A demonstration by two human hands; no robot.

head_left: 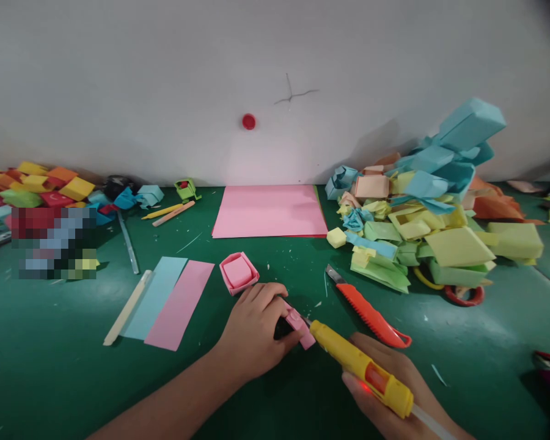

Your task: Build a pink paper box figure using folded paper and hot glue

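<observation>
My left hand [254,330] is closed on a small folded pink paper piece [300,327], pinning it near the green mat [50,366]. My right hand [394,391] grips a yellow glue gun [362,366] whose tip touches that pink piece. Just beyond my left hand sits a small pink paper box [238,272]. A pink strip [181,304] and a light blue strip [158,293] lie side by side to the left.
An orange utility knife [369,311] lies right of the hands. A pink sheet [270,211] lies by the wall. A heap of folded coloured paper [431,226] fills the right; more folded pieces [41,183] are at left. A cream stick [126,308] lies beside the strips.
</observation>
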